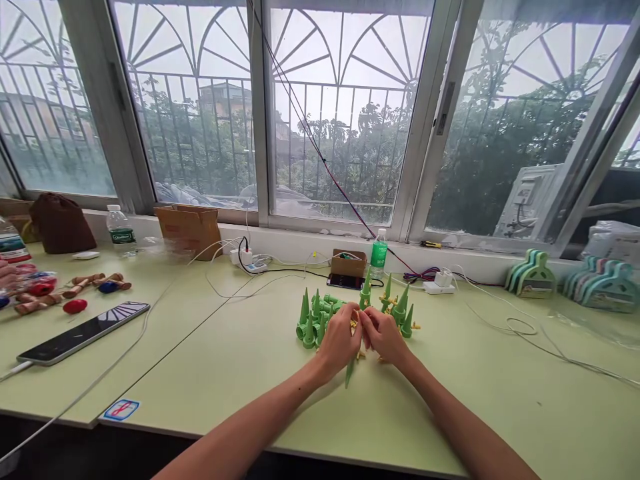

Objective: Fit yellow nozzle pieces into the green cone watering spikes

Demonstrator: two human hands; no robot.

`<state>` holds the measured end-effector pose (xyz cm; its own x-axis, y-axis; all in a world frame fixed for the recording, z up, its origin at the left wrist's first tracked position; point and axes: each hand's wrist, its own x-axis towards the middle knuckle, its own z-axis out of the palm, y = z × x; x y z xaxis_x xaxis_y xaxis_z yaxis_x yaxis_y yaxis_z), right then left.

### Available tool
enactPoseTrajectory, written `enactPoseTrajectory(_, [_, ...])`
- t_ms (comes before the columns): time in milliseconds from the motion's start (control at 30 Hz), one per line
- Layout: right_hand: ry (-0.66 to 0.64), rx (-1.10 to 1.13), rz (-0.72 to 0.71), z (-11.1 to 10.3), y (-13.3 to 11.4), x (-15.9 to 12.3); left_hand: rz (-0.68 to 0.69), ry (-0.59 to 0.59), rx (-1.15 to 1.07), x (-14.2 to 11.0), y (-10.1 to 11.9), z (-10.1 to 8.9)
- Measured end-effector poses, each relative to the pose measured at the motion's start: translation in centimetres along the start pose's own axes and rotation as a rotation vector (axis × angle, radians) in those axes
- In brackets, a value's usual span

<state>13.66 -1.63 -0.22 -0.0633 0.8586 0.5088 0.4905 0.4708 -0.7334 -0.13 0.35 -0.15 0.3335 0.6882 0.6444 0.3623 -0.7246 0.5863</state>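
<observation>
My left hand (341, 335) is closed around a green plastic watering spike (349, 375), its tapered point hanging down below the fingers. Against it, my right hand (384, 333) pinches with thumb and fingertips at the spike's upper end; whatever small part lies between them is hidden. Beside my left hand is a cluster of green spikes (309, 332), some standing and some lying. More green spikes (401, 308) stand beyond my right hand, several with small yellow pieces on them. A few loose yellow pieces (361, 356) lie under my hands.
Behind the spikes are a small cardboard box (349, 265), a dark phone (345, 281) and a green-labelled bottle (379, 252). White cables (540, 333) cross the table at right, near green hangers (535, 277). A large phone (85, 331) and wooden toys (83, 285) lie left.
</observation>
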Motion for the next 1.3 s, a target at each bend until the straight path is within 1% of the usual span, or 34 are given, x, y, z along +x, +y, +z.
enactPoseTrajectory(133, [-0.018,0.003,-0.011,-0.1,-0.2,0.0,-0.004,-0.031,-0.016,-0.1,0.0,0.0])
enactPoseTrajectory(267, [0.001,-0.006,-0.013,-0.2,-0.2,0.0,-0.010,-0.036,-0.018,-0.1,-0.1,0.0])
enactPoseTrajectory(367, [0.047,-0.040,-0.015,-0.1,-0.1,0.0,-0.007,-0.050,-0.004,-0.1,-0.4,0.2])
enactPoseTrajectory(533, [0.159,-0.065,-0.024,-0.3,0.3,0.2,-0.014,-0.098,0.035,-0.3,-0.8,0.5])
enactPoseTrajectory(667, [0.197,-0.061,-0.035,-0.5,0.4,0.2,-0.046,-0.161,0.086,-0.6,-0.9,0.4])
enactPoseTrajectory(767, [0.215,-0.107,-0.058,-0.5,0.1,0.3,-0.068,-0.213,0.111,-0.8,-0.9,0.3])
enactPoseTrajectory(933, [0.225,-0.128,-0.087,-0.4,0.0,0.2,-0.109,-0.336,0.183,-0.9,-1.1,0.3])
enactPoseTrajectory(1133, [0.255,-0.140,-0.153,-0.3,0.2,0.1,-0.135,-0.423,0.300,-0.7,-1.1,0.3])
enactPoseTrajectory(1200, [0.260,-0.142,-0.165,-0.3,0.1,0.2,-0.127,-0.430,0.301,-0.7,-1.0,0.2])
enactPoseTrajectory(1300, [0.262,-0.140,-0.170,-0.3,0.0,0.2,-0.094,-0.390,0.268,-0.7,-1.1,0.2])
